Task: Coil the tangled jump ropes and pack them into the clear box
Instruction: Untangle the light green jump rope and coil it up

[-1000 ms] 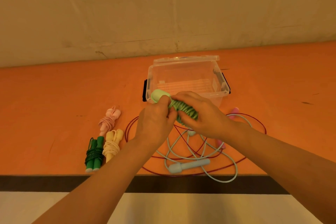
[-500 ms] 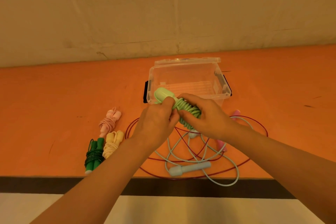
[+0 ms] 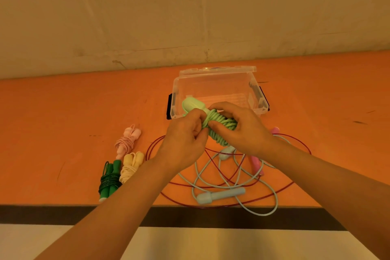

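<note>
A light green jump rope [image 3: 219,126], its cord wound around its handles, is held above the table between both hands. My left hand [image 3: 185,139] pinches the cord near the handle end, and my right hand [image 3: 242,131] wraps the bundle from the right. Just behind stands the clear box [image 3: 253,99], open, with nothing in it. Under my hands a pale blue rope [image 3: 221,194] and a thin red rope [image 3: 295,141] with pink handles lie loose and tangled. Left of them lie three coiled ropes: pink [image 3: 126,141], cream [image 3: 132,165], dark green [image 3: 108,179].
The orange table [image 3: 63,112] ends in a dark front edge [image 3: 52,213] close to me, and the pale blue cord hangs over it. A bare beige wall [image 3: 190,17] rises behind the box. The box lid [image 3: 217,69] lies behind the box.
The green bundle and both hands have stayed in front of the box, and my fingers have shifted on the cord. The view has tilted slightly, so everything sits a little lower in frame.
</note>
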Demonstrator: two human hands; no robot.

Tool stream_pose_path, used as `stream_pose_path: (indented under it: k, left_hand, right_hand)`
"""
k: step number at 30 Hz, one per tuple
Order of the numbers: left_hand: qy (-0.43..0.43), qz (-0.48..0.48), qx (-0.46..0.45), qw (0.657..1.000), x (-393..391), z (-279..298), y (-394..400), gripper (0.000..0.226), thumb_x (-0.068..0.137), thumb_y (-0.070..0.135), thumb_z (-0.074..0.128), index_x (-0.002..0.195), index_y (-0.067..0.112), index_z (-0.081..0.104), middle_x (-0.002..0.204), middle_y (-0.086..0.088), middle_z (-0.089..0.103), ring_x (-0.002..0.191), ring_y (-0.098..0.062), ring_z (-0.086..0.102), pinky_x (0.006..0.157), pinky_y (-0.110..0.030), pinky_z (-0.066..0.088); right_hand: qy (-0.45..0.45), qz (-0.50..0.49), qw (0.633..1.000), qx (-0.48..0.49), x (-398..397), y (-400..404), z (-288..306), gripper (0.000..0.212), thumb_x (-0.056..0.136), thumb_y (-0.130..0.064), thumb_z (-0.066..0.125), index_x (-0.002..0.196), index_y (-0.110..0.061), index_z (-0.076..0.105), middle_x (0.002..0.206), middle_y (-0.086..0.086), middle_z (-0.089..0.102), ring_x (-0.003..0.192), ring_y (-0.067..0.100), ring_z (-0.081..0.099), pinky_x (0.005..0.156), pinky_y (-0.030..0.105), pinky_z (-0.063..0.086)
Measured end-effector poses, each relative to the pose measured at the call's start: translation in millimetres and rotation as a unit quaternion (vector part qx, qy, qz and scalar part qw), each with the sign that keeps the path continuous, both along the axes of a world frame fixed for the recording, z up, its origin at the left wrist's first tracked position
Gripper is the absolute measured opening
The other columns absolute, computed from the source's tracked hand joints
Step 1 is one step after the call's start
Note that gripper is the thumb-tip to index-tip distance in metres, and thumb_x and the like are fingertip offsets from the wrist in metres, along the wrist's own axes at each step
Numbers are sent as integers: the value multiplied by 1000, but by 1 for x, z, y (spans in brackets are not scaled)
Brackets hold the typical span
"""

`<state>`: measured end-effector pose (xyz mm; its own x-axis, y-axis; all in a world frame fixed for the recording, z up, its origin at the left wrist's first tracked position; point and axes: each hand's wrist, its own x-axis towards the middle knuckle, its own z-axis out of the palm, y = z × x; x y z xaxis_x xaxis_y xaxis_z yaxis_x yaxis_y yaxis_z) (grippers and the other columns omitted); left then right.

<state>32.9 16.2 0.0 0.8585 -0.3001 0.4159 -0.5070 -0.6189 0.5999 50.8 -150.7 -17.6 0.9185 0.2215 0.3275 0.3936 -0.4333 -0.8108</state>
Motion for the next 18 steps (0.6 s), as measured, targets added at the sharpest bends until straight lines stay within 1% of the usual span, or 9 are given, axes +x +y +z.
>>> stream_pose_path:
  k: [2,4,6,8,10,12,15,17,18]
  left_hand:
    - [11,25,-43,999,1,1,-2,17,84,0,63,86,15,55,51,10,30,46,-6,34,49,-16,29]
    - [29,42,-66,997,0,1,-4,19,82,-2,63,83,16,56,50,9,31,46,-5,33,49,-13,30]
    - [49,54,-83,994,-4,0,-7,21,81,-3,63,81,17,55,49,10,32,46,-5,34,49,-11,31]
    - [53,62,-87,993,-6,-3,-9,21,82,-3,62,82,17,55,49,10,32,46,-5,35,49,-12,32]
    - [44,58,-65,995,-7,-5,-11,16,83,0,64,85,14,57,49,10,33,46,-4,39,49,-11,32]
    - [42,52,-38,997,-6,-6,-8,12,83,6,69,87,13,60,49,10,34,48,-3,42,48,-12,31]
    - [32,41,-3,999,-5,-5,0,14,82,16,73,89,15,61,48,11,33,48,-5,42,47,-16,29]
    - [25,33,27,999,-3,-5,3,15,81,18,74,88,14,61,47,12,33,47,-4,41,48,-17,30]
    - [27,36,24,999,-3,-7,3,15,80,16,74,85,14,60,48,12,34,47,-3,42,48,-15,30]
  right_hand:
    - [4,-11,1000,7,1,0,0,29,86,-23,68,114,-25,62,90,-2,71,78,11,67,72,38,54]
    - [7,-24,1000,10,1,0,-2,28,85,-27,69,112,-30,64,85,-4,72,73,10,67,68,38,55]
    - [10,-38,999,1,-1,0,-5,28,84,-30,70,111,-32,65,84,-5,72,72,7,67,67,35,56]
    - [17,-38,999,2,-2,-1,-5,27,84,-28,70,110,-30,65,84,-4,72,72,7,67,67,31,55]
    - [24,-22,999,-4,-2,-4,-6,27,85,-24,69,112,-26,64,87,-3,71,75,10,67,67,25,54]
    - [16,-13,1000,-24,-2,-7,-7,29,86,-23,68,115,-23,64,92,-5,69,82,9,66,72,21,52]
    - [19,2,1000,-21,-2,-9,-8,30,86,-23,68,115,-22,64,98,-4,69,88,7,65,77,23,52]
    - [18,8,1000,-23,-3,-9,-9,29,86,-23,69,114,-24,64,95,-4,69,85,6,65,75,24,53]
    - [11,7,1000,-28,-3,-9,-9,29,85,-23,70,113,-24,64,93,-5,70,82,6,65,73,25,53]
